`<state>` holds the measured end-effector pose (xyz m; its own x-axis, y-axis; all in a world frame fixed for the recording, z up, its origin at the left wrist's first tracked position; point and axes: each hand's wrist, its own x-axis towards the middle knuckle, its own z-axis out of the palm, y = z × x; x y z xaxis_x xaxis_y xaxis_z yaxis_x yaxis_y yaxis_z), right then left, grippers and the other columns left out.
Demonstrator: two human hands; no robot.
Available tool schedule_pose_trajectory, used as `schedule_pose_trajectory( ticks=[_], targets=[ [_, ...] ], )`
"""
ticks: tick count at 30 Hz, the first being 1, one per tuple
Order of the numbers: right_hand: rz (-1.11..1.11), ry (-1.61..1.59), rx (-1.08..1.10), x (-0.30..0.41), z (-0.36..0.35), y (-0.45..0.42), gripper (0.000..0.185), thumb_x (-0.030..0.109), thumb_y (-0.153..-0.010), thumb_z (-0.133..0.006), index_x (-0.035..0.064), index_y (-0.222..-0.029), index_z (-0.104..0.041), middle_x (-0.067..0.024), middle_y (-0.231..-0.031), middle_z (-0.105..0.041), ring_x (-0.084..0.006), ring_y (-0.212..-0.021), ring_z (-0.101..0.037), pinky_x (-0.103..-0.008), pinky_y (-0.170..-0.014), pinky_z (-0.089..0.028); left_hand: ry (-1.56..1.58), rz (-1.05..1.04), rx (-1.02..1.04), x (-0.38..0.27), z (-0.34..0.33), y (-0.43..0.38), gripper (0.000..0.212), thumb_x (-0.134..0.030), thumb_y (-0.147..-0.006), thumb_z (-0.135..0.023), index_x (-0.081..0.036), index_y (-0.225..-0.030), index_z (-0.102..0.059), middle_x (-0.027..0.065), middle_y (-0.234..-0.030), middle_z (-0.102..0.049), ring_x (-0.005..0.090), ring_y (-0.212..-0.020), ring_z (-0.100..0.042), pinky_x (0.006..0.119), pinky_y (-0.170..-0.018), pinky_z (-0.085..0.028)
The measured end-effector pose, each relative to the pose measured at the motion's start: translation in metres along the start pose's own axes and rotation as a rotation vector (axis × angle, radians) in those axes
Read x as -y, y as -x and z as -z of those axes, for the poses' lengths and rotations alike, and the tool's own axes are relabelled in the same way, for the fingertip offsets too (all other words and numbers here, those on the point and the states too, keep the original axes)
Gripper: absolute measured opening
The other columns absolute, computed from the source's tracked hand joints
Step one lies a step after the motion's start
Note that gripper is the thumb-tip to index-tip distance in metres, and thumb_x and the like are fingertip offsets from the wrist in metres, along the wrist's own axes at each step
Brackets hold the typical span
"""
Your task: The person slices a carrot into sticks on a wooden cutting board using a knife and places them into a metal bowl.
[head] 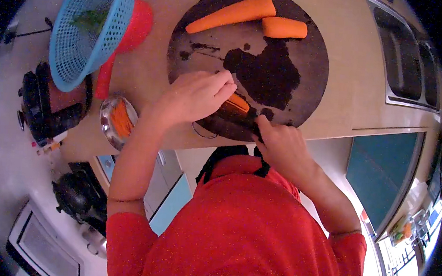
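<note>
A round dark cutting board (313, 75), wet in patches, lies before me on the counter. Over its near part, my left hand (204, 94) has its fingers curled down on a carrot piece (239, 102); the fingertips are hidden. My right hand (284, 142) grips the black handle of what looks like a knife (252, 118) beside that piece, at the board's near edge. The blade is dark and hard to make out. A long peeled carrot (233, 15) and a shorter carrot chunk (285, 28) rest at the board's far side.
Left of the board, a metal bowl (104, 124) holds carrot shreds (121, 118). Behind it a blue colander (117, 27) with some greens overlaps a red plastic utensil with a handle (105, 74). A black appliance (35, 98) stands farther left. A steel sink (397, 65) is at right.
</note>
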<state>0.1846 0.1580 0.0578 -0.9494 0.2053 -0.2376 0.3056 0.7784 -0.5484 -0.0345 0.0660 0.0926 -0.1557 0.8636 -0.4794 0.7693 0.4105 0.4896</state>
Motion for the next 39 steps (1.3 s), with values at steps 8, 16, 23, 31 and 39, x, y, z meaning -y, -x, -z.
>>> schedule_pose_trajectory(
  ticks=[8,16,23,31,39],
  targets=[
    [0.019,-0.007,-0.026,0.0,0.003,0.001,0.014,0.011,-0.085,-0.053,0.0037,-0.097,-0.053,-0.0142,-0.061,-0.064,-0.0315,-0.055,-0.066,-0.0429,-0.047,-0.052,0.038,0.053,0.064,-0.001,0.0,-0.007,0.033,-0.038,-0.1,-0.037,-0.01,-0.109,-0.051,0.02,-0.092,-0.065,0.0415,-0.089,-0.062,0.049,-0.076,-0.047],
    [0.025,-0.031,-0.01,-0.001,0.004,0.003,0.016,0.013,-0.086,-0.054,0.0033,-0.098,-0.053,-0.0151,-0.064,-0.064,-0.0317,-0.057,-0.066,-0.044,-0.05,-0.053,0.053,0.118,-0.132,-0.004,-0.001,0.006,0.025,-0.027,-0.099,-0.046,-0.006,-0.109,-0.054,0.0176,-0.094,-0.067,0.036,-0.091,-0.065,0.042,-0.08,-0.05],
    [-0.115,-0.288,0.039,0.005,0.035,0.02,0.025,0.025,-0.09,-0.06,0.0056,-0.105,-0.052,-0.02,-0.077,-0.066,-0.0403,-0.073,-0.066,-0.049,-0.061,-0.052,0.253,-0.062,-1.189,0.02,-0.064,0.076,0.021,0.001,-0.084,-0.064,-0.004,-0.105,-0.064,0.01,-0.093,-0.065,0.024,-0.086,-0.063,0.031,-0.077,-0.051],
    [-0.176,-0.303,0.035,0.004,0.05,0.029,0.034,0.028,-0.09,-0.063,0.0051,-0.112,-0.052,-0.0226,-0.082,-0.067,-0.0408,-0.075,-0.066,-0.0482,-0.063,-0.052,-0.057,-0.252,-0.993,0.025,-0.133,0.035,0.025,0.001,-0.068,-0.069,-0.006,-0.092,-0.07,0.0074,-0.098,-0.064,0.0282,-0.089,-0.061,0.037,-0.075,-0.052],
    [-0.207,-0.296,-0.011,-0.005,0.043,0.038,0.035,0.028,-0.089,-0.065,0.0044,-0.111,-0.052,-0.0216,-0.08,-0.067,-0.0394,-0.073,-0.066,-0.0468,-0.06,-0.052,-0.101,-0.235,-0.918,0.038,-0.124,0.025,0.024,-0.006,-0.076,-0.066,-0.012,-0.098,-0.071,0.0065,-0.102,-0.064,0.0294,-0.095,-0.059,0.042,-0.084,-0.048]
  ],
)
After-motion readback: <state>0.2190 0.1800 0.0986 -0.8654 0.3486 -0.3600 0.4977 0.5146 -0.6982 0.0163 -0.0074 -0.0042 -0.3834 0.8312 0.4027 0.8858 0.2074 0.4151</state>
